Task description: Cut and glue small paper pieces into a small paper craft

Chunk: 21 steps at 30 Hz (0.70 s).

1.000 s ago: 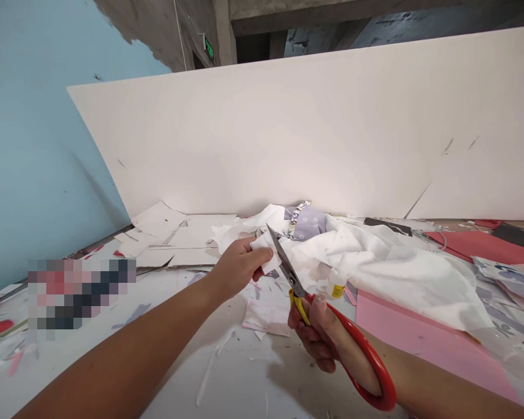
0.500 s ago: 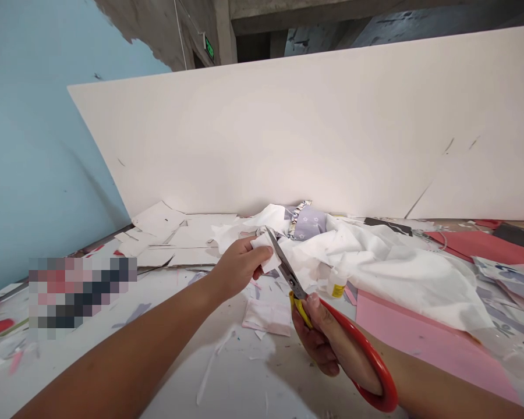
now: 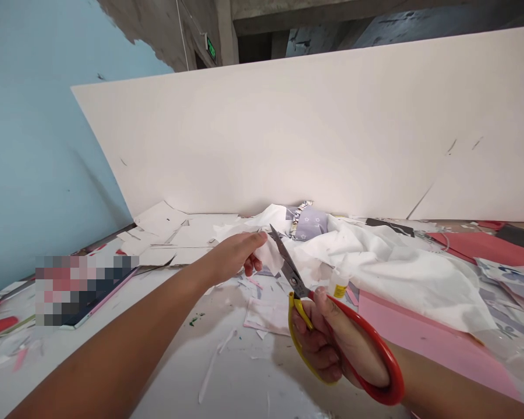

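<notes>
My left hand point(image 3: 240, 253) pinches a small piece of white paper or cloth point(image 3: 269, 255) between thumb and fingers, above the middle of the table. My right hand point(image 3: 327, 337) is wrapped around the scissors point(image 3: 291, 273), which have one red and one yellow handle. Their metal blades point up and away, with the tips right beside the white piece. Whether the piece lies between the blades I cannot tell. On the table below lies a pale pink square point(image 3: 266, 316), close to the yellow handle.
Crumpled white fabric point(image 3: 388, 267) and a lilac flowered cloth point(image 3: 311, 224) lie behind the hands. A small yellow-labelled bottle point(image 3: 339, 283) stands near the scissors. Pink sheet point(image 3: 419, 331) and red sheet point(image 3: 471, 247) are at right, cut white boards point(image 3: 192, 235) at left. A white panel point(image 3: 288, 139) stands behind.
My left hand has turned and shifted slightly left, and the white piece now hangs lower from its fingers. The scissors' yellow handle has swung away from the red one.
</notes>
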Motion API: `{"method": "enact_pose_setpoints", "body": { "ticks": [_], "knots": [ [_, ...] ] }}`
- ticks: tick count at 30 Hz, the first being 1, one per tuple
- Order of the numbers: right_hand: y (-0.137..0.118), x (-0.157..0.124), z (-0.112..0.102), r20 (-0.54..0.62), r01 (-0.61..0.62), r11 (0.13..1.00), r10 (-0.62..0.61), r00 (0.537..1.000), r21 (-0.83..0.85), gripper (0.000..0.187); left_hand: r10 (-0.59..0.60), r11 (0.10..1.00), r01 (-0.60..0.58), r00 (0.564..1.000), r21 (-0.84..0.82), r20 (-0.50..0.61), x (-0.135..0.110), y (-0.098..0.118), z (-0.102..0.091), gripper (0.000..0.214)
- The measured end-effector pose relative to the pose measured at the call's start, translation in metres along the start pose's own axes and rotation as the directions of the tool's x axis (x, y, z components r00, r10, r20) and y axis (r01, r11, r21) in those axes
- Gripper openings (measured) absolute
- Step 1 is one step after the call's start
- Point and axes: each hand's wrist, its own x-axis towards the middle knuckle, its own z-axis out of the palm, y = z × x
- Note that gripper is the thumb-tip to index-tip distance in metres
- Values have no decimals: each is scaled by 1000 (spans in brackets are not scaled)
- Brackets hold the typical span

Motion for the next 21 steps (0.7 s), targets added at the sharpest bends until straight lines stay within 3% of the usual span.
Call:
{"method": "enact_pose_setpoints", "body": {
  "ticks": [5,9,10,11,13,15,17,18,19,21],
  "knots": [
    [-2,0,2,47,0,999,-2,999,41,59,2,1000,-2,1000,-19,-4,6,-6,-6,50],
    [-2,0,3,52,23,999,-25,998,46,59,-52,978,78,989,191,-136,12,-7,-27,57],
    [-2,0,3,48,25,999,-27,998,44,58,-53,939,143,959,312,-279,13,-8,-37,57],
    [-2,0,3,44,28,999,-30,999,42,58,-8,872,230,890,433,-456,14,-12,-50,56],
    [-2,0,4,44,37,999,-39,998,36,58,17,809,359,778,465,-629,12,-26,-79,60],
    [-2,0,4,55,40,999,-41,998,32,59,-3,761,502,638,412,-770,7,-50,-111,70],
    [-1,0,4,68,34,999,-36,997,32,59,-125,715,665,426,216,-896,-1,-79,-139,75],
    [-1,0,4,71,32,999,-35,997,34,59,-205,737,667,375,110,-904,-5,-92,-149,78],
    [-1,1,3,76,31,999,-33,997,36,59,-270,776,630,374,29,-887,-8,-102,-156,80],
    [-1,1,3,85,25,999,-28,996,39,59,-272,818,575,439,35,-856,-10,-109,-160,75]
  ]
}}
